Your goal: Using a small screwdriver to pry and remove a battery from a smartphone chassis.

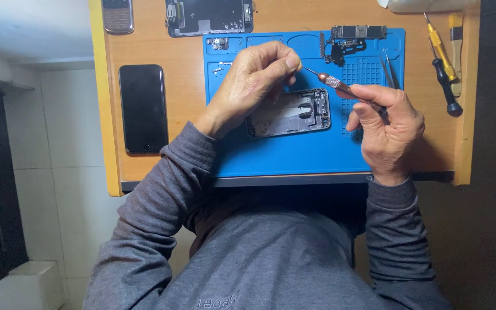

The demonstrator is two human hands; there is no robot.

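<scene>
Pinched in the right hand point(387, 129), a copper-handled precision screwdriver point(348, 90) angles left, its tip meeting the closed fingertips of the left hand point(254, 80), which seem to be seating or taking something tiny there; too small to tell. Judging by this, a screw is being handled above the opened phone housing point(291, 112) at the middle of the blue repair mat point(294, 155); next comes a steady, fine placement of tip onto screw seat. One circuit board point(357, 32) lies on the mat's far edge, one pair of tweezers point(388, 70) right of it. Two more screwdrivers point(443, 63) rest far right, one black phone point(142, 108) left, on the wooden desk point(185, 69).
</scene>
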